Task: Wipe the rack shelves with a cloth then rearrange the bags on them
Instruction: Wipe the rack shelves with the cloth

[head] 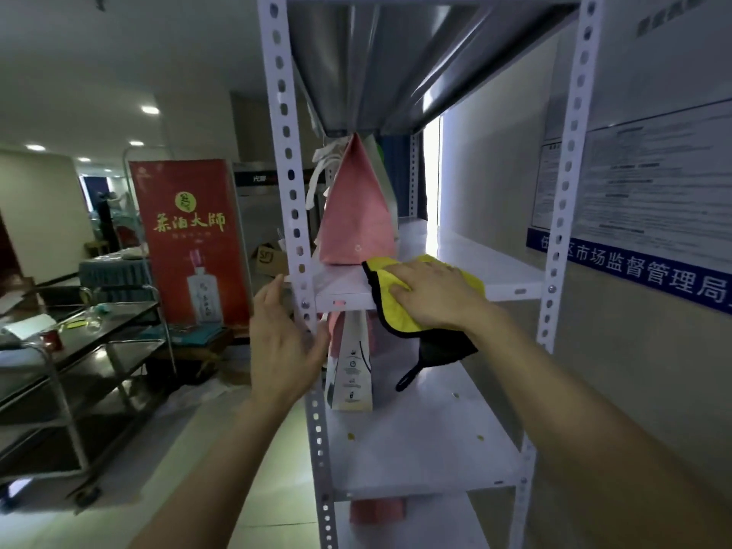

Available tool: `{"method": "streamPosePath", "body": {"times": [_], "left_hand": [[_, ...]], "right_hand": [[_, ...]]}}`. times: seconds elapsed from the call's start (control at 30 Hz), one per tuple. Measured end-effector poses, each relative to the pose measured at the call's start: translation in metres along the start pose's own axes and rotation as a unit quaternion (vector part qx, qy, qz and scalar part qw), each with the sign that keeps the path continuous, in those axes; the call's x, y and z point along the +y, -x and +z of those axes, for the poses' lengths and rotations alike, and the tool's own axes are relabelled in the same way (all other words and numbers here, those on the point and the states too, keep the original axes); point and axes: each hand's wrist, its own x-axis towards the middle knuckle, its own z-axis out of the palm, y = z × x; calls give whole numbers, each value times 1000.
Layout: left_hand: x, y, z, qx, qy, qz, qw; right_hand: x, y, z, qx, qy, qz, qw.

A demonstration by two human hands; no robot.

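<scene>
Nearest the camera, the left hand (285,338) lies with fingers apart and fairly straight against the rack's front-left upright (295,231), bracing rather than gripping.

The right hand (431,295) presses flat, fingers extended, on the cloth (390,311) at the front edge of the middle shelf (475,255). The cloth is plush yellow with black binding. Its dark reverse and a hanging loop droop over the edge.

Progress, as judged: wiping is in hand on the middle shelf only. The lower shelf (427,441) carries several small specks, so it looks unwiped. Rearranging appears not begun, as the bags sit crowded at the left end.

- White paper bag (352,370): stiff, flat-sided, printed with small symbols, upright on the lower shelf.
- Pink bag (356,215): matt paper, folded to a peak, on the middle shelf just behind the cloth. A paler bag with tape handles stands behind it.

Shelves are smooth white-painted sheet metal and the uprights are perforated angle. The upper shelf underside (376,53) is bare and glossy.

Beyond the rack are a steel trolley (99,342) and a red banner (190,239).
</scene>
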Motion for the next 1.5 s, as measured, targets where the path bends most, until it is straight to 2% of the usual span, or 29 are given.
{"method": "streamPosePath", "body": {"times": [0.07, 0.13, 0.33, 0.47, 0.6, 0.7, 0.8, 0.93, 1.0, 1.07, 1.17, 1.23, 1.27, 1.33, 1.37, 1.4, 1.5], "left_hand": [[-12, 16, 0, -146, 54, -62, 986], [-20, 24, 6, -211, 48, -45, 975], [-21, 25, 11, -215, 67, -54, 973], [-25, 32, 17, -188, 73, -63, 977], [-26, 32, 19, -177, 57, -77, 980], [-24, 43, 16, -177, 62, -97, 977], [-26, 71, 13, -220, 78, -145, 962], [-28, 109, 15, -257, 82, -188, 944], [-29, 121, 21, -250, 67, -191, 947], [-33, 129, 28, -237, 56, -184, 952], [-37, 136, 39, -219, 39, -189, 957], [-39, 139, 44, -215, 34, -197, 956], [-41, 140, 47, -212, 31, -202, 956], [-46, 144, 54, -192, 31, -205, 959], [-49, 147, 58, -176, 32, -202, 963], [-52, 150, 62, -156, 33, -200, 967], [-55, 158, 73, -119, 30, -204, 971]], "right_hand": [[-27, -15, 6, -11, 11, -30, 999], [-47, -26, 9, -22, 23, -45, 998], [-56, -28, 11, -15, 31, -71, 997], [-30, -11, 7, 6, -14, -83, 996], [16, 14, 2, 44, -14, -54, 997], [42, 32, 10, 117, 3, -62, 991], [44, 44, 31, 215, 7, -85, 973], [37, 68, 75, 381, -47, -98, 918], [35, 87, 107, 423, -65, -100, 898], [34, 106, 147, 429, -75, -84, 896], [32, 127, 206, 384, -121, -19, 915], [27, 132, 241, 302, -129, 26, 944], [23, 132, 258, 236, -126, 35, 963], [15, 130, 295, 53, -132, 39, 989], [11, 129, 313, -31, -115, 37, 992], [8, 129, 329, -81, -85, 36, 992], [7, 123, 353, -89, -72, 46, 992]]}}
